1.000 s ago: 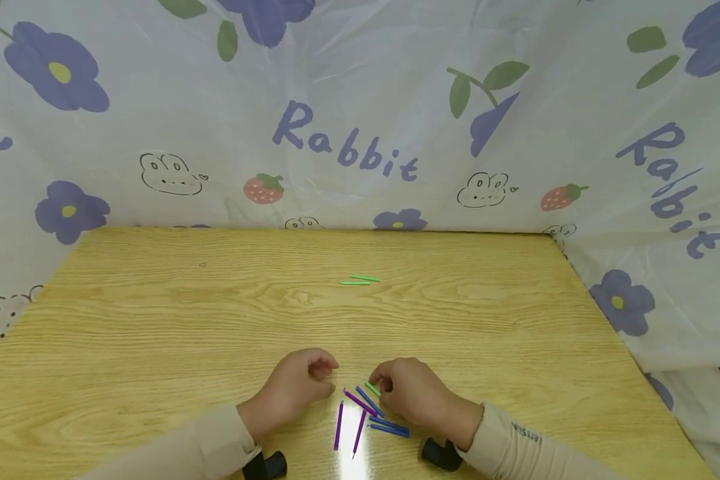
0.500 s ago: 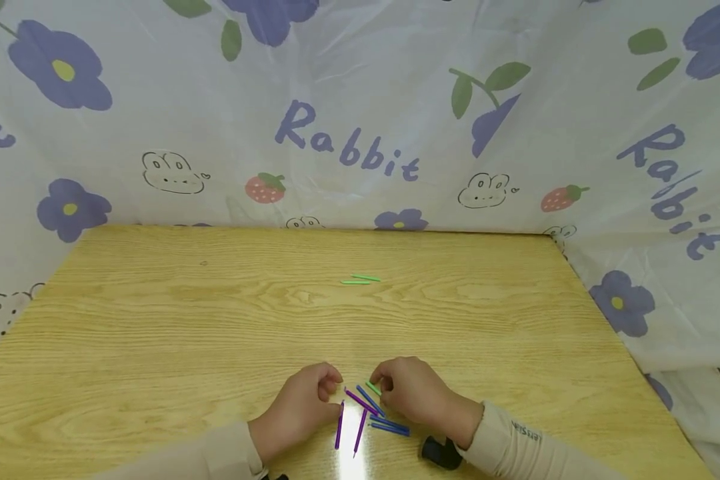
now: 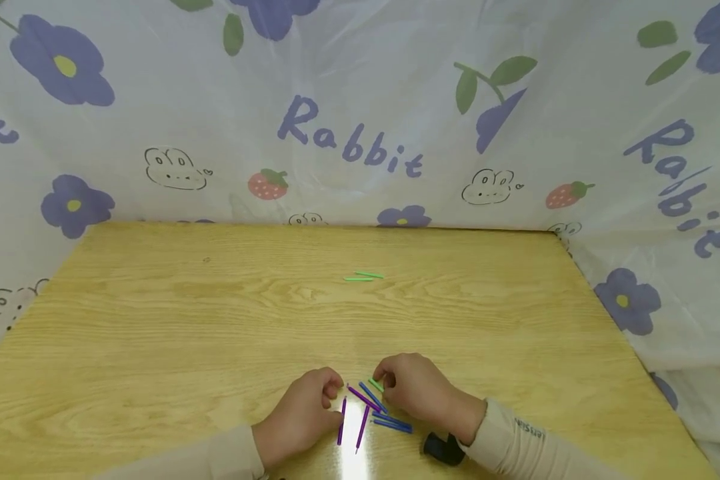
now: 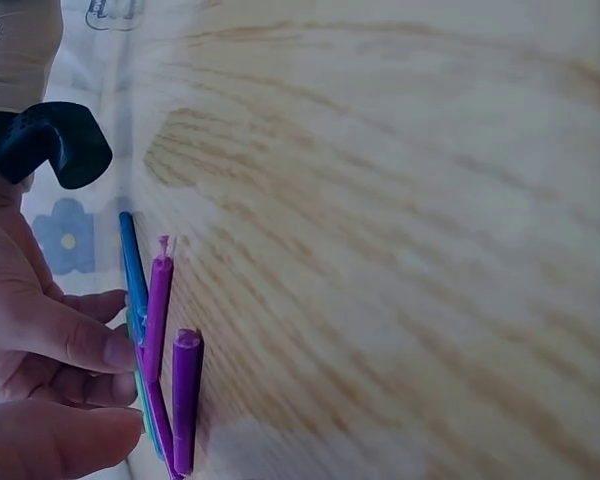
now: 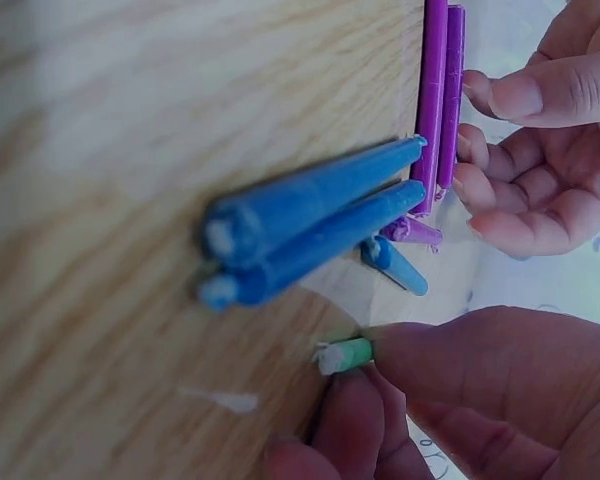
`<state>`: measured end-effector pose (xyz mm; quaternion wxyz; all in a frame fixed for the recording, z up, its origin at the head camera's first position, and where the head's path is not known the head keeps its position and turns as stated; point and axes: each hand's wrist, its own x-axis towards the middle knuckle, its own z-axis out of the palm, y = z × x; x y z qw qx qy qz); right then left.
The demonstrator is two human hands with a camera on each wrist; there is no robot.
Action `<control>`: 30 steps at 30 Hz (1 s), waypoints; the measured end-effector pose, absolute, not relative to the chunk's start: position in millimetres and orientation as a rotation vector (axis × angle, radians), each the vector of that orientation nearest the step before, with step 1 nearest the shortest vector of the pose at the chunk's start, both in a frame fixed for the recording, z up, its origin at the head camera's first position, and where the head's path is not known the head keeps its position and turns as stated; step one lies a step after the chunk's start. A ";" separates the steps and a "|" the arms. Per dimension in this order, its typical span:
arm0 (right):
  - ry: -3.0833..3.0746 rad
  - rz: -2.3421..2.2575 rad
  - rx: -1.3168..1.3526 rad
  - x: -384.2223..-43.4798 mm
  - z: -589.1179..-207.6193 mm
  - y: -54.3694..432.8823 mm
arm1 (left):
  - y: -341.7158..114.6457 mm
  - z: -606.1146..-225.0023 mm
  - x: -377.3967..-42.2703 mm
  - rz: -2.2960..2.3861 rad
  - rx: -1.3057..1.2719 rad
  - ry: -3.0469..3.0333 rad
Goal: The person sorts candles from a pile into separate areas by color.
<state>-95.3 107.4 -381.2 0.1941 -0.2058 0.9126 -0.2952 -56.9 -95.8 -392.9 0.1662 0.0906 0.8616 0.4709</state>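
Thin wax candles lie in a loose group between the hands. In the head view my left hand (image 3: 300, 415) is beside the leftmost purple candle (image 3: 341, 432), its thumb partly over it. The left fingers are loosely bent with nothing between them; whether the thumb touches that candle I cannot tell. My right hand (image 3: 421, 388) pinches a short visible length of green candle (image 5: 350, 355) between thumb and fingers, low over the table. Two more purple candles (image 3: 363, 427) and several blue candles (image 3: 393, 425) lie between the hands, some crossing. Fingers hide most of the green candle.
Two green candles (image 3: 363, 279) lie close together farther back on the wooden table (image 3: 216, 320). A patterned white curtain (image 3: 348, 80) stands along the table's back and sides. A black wrist camera (image 3: 443, 449) sits under the right wrist.
My left hand has come down and slightly right, from above the candles to the leftmost purple candle. The right hand keeps its pinch on the green candle, almost still.
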 end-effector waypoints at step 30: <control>2.565 -0.853 -0.602 -92.8 -380.3 106.9 | -90.0 -391.5 -51.5 1.287 0.283 2.503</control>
